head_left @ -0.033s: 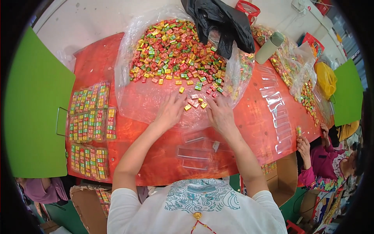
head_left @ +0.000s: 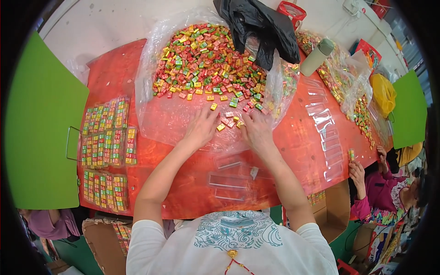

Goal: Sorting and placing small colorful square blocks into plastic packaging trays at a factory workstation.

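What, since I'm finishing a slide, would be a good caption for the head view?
Left hand and right hand flank small loose blocks near a colourful pile on clear plastic.

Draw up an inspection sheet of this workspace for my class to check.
Surface: red table, clear plastic bag spread on it.
Work items: small wrapped pieces in red, yellow and green, heaped on the bag; filled packs at left; clear trays near the body.
Clutter: black bag, green bottle, yellow bag.
Hands: left hand and right hand palm down, fingers open, beside some pieces; contact unclear.
Cables: thin dark line low at left, perhaps a cord; cannot tell.
Surroundings: white wall, green panel at left, cardboard box, co-worker's hand at right.
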A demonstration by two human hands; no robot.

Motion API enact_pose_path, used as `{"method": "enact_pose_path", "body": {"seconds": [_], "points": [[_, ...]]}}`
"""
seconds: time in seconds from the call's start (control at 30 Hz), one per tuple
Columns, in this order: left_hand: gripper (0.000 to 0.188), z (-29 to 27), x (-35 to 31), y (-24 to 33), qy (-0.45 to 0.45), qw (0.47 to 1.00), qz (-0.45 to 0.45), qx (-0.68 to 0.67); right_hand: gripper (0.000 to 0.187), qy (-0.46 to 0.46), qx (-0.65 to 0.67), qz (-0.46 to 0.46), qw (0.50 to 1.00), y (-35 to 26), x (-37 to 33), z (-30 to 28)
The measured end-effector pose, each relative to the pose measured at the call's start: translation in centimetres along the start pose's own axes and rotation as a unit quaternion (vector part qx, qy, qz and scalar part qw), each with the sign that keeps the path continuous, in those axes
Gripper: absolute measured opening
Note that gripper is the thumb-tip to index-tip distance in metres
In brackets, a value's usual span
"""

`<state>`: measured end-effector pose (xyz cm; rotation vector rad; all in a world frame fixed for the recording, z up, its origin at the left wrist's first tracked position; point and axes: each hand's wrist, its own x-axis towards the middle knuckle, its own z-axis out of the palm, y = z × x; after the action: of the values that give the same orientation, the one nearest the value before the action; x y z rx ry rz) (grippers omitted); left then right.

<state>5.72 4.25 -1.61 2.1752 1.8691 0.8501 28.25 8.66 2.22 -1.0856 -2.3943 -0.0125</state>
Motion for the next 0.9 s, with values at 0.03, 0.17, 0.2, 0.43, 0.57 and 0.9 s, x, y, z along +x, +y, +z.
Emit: {"method": "enact_pose_path", "body": {"seconds": [0.03, 0.17, 0.2, 0.43, 0.57, 0.9], "points": [[0.049, 0.4, 0.7, -0.2, 0.003, 1.000, 0.000, 0.002, 0.022, -0.014, -0.043, 0.007, 0.999, 0.0, 0.9, 1.4], [0.054, 1.7, 1.9, -0.6, -0.065, 0.991, 0.036, 0.112, 0.026, -0.051, 0.036, 0.002, 0.998, 0.7, 1.6, 7.1], [0.055, 1.9, 1.7, -1.1, -0.094, 0.988, 0.033, 0.118, 0.026, -0.055, 0.041, -0.001, 0.998, 0.5, 2.0, 7.5], [0.052, -2.6, -3.7, 0.2, 0.026, 0.998, 0.030, 0.049, 0.022, -0.056, 0.177, 0.017, 0.982, 0.9, 0.1, 1.2], [0.048, -2.9, -7.0, 1.0, -0.031, 0.999, 0.032, -0.003, 0.015, -0.130, 0.162, 0.005, 0.978, 1.1, -4.3, -1.7], [0.037, -0.6, -0.6, 0.5, -0.001, 0.997, -0.056, 0.047, 0.018, -0.042, 0.062, -0.015, 0.997, -0.4, -0.4, 1.1]]}}
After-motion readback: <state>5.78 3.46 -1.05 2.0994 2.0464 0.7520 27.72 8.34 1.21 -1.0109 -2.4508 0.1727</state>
